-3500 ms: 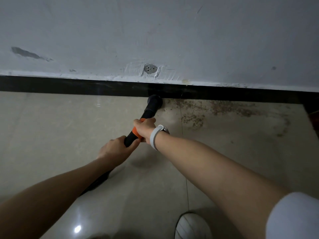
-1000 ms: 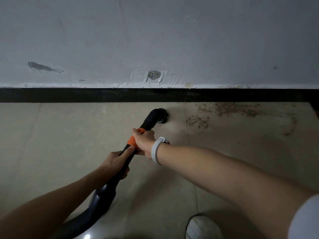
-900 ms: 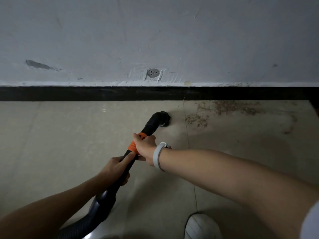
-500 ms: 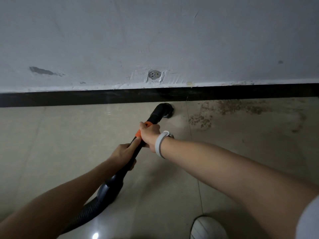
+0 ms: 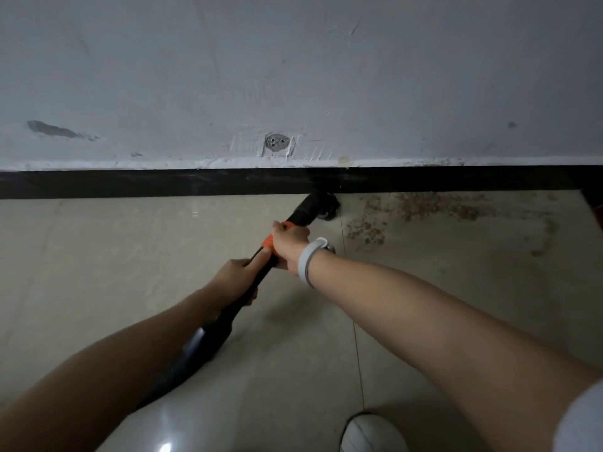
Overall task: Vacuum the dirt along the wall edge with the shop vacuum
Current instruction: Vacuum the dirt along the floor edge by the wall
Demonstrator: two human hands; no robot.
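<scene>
A black vacuum wand with an orange collar (image 5: 267, 242) runs from the lower left up to its nozzle (image 5: 318, 207), which sits on the floor against the black baseboard (image 5: 130, 184). My right hand (image 5: 289, 240), wearing a pale wristband, grips the wand at the orange collar. Lower down the black tube, my left hand (image 5: 235, 278) grips it too. Brown dirt (image 5: 434, 208) lies scattered along the baseboard just right of the nozzle, with a smaller patch (image 5: 365, 231) nearer me.
A grey-white wall (image 5: 293, 76) with a patched hole (image 5: 276, 143) rises above the baseboard. Beige glossy tiles (image 5: 114, 256) cover the floor. The ribbed hose (image 5: 169, 375) trails off to the lower left. My white shoe (image 5: 372, 433) shows at the bottom.
The nozzle has been pushed forward from the open tile up against the baseboard. Both hands moved forward with the wand, keeping their grip.
</scene>
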